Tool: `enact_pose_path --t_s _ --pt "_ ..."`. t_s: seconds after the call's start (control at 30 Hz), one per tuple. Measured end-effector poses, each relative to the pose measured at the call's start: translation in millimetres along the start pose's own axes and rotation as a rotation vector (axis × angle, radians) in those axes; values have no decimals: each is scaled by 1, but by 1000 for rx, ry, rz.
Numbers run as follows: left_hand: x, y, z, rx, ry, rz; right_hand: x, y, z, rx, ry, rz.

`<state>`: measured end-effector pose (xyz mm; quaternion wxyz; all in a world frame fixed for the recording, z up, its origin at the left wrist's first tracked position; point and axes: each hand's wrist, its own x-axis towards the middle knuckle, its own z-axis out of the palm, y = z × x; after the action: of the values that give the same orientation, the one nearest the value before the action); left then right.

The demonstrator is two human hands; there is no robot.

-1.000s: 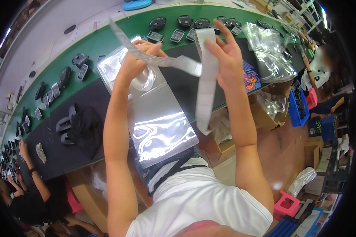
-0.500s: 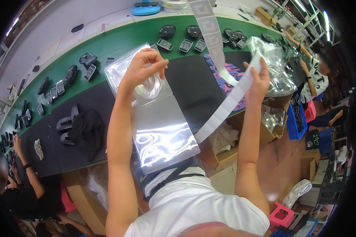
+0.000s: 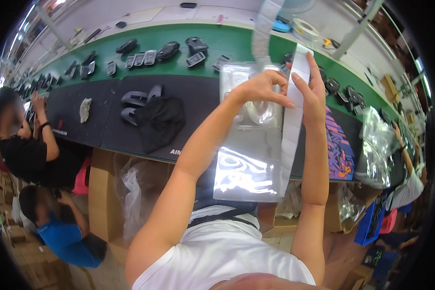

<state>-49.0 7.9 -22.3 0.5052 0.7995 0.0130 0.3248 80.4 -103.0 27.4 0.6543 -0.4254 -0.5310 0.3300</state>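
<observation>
Sticker strip (image 3: 292,133), pale, is gripped in the right hand (image 3: 314,94), thumb in front, other fingers behind, presumably to keep it steady. It runs downward from that hand, past the right edge of the clear plastic pack (image 3: 249,140). From my remote view, the left hand (image 3: 256,89) is just left of the strip, thumb and fingers curled; I cannot tell whether they hold anything. Pack lies unfolded beneath the left hand, likely so both halves face up.
</observation>
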Motion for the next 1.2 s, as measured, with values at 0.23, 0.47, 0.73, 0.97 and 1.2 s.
enact_pose_path --t_s 0.23,0.47,0.73,0.97,1.2 --pt "2 17 1 -373 303 -117 -22 16 -1 -11 85 4" --pt "-3 0 -7 -141 440 23 -73 29 -23 -291 130 135" --pt "1 0 7 -210 128 111 -72 22 -11 -145 330 189" --pt "0 9 9 -308 279 -77 -81 18 -12 22 134 140" --pt "-4 4 11 -275 89 41 -92 15 -17 -116 298 196"
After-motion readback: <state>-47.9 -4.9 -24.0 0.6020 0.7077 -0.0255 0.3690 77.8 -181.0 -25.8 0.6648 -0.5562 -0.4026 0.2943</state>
